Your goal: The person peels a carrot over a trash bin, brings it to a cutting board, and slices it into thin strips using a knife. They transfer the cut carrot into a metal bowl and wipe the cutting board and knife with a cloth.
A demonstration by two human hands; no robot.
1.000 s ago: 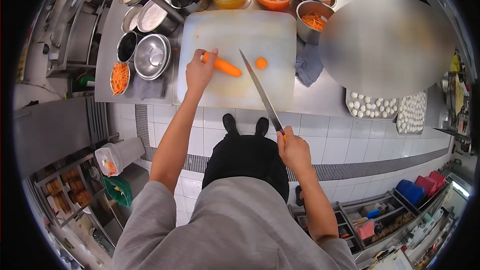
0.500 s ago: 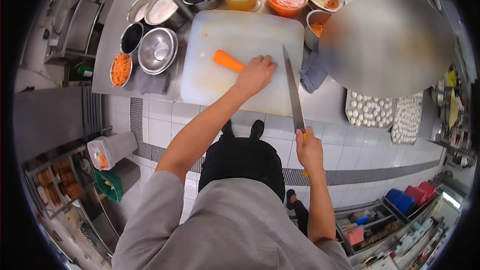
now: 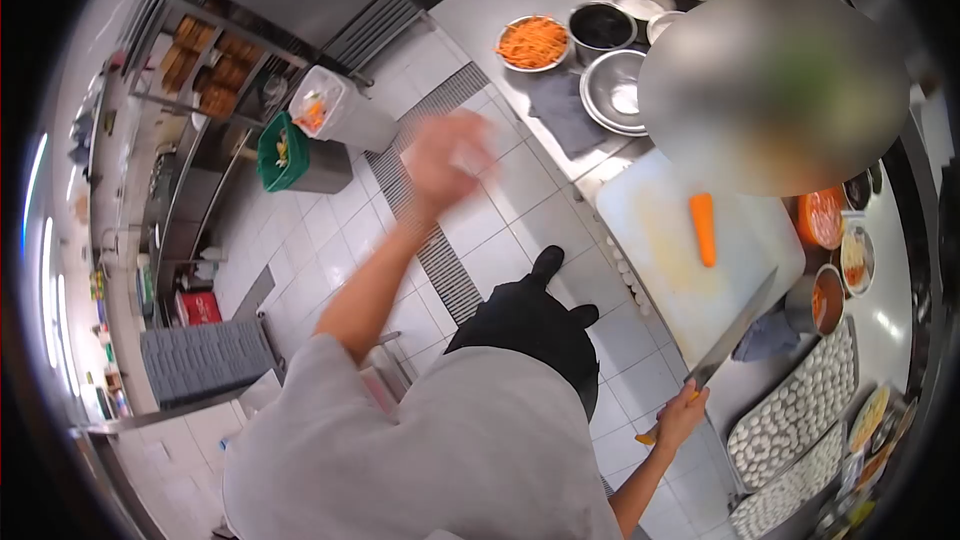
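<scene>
My right hand point(image 3: 682, 415) is closed around the yellow handle of a long knife point(image 3: 735, 325), its blade reaching over the near edge of a white cutting board point(image 3: 650, 240). A peeled carrot point(image 3: 704, 230) lies on the board, apart from the blade. Well to the left of the board, my left hand point(image 3: 455, 160) is held out above the tiled floor. Motion smears its fingers, so whether anything is in them cannot be made out. It is nearest to a white-lined bin.
A white-lined bin point(image 3: 375, 120) with orange scraps and a green-lined bin point(image 3: 285, 155) stand on the floor. The counter holds shredded carrot point(image 3: 533, 43), steel bowls point(image 3: 610, 90), a grey cloth point(image 3: 570, 110) and trays of small white balls point(image 3: 795, 400). A blurred oval hides part of the counter.
The view has turned left. My left hand has left the cutting board beside the carrot and swung out over the floor towards the bins. My right hand still grips the knife.
</scene>
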